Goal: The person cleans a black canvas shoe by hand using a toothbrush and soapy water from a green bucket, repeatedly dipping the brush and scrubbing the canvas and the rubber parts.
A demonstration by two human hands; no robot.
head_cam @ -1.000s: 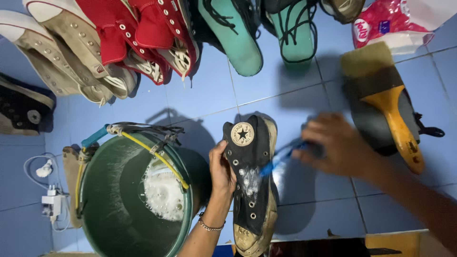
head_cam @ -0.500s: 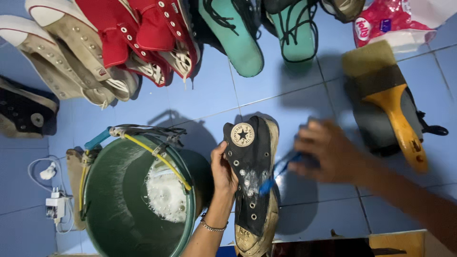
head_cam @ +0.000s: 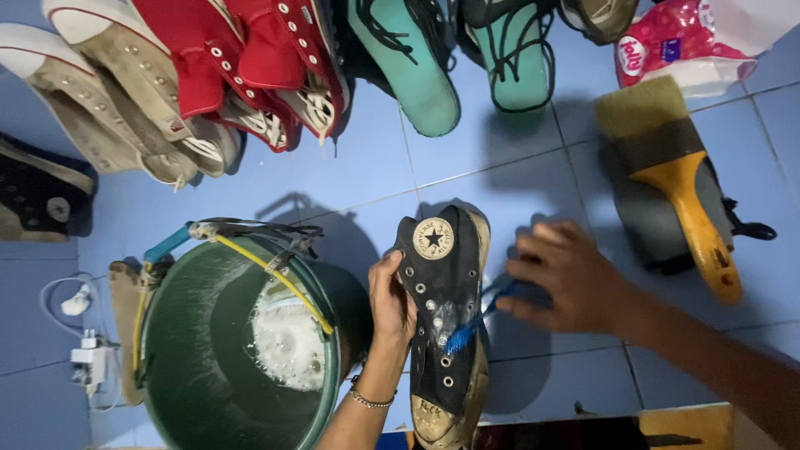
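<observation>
While the left hand [head_cam: 392, 304] grips the black shoe [head_cam: 442, 317] upright beside the bucket [head_cam: 179, 375], the right hand [head_cam: 571, 283], closed on a blue brush [head_cam: 471, 325], scrubs its soapy side.

This looks like a home washing area or a small shoe-cleaning spot. The floor is blue tile [head_cam: 350, 179]. Rows of sneakers lie along it: cream high-tops [head_cam: 108, 100], red ones [head_cam: 242, 67], teal-soled pairs [head_cam: 417, 75]. A green bucket [head_cam: 187, 367] holds sudsy water, and a wide yellow-handled brush [head_cam: 675, 175] lies nearby.
</observation>
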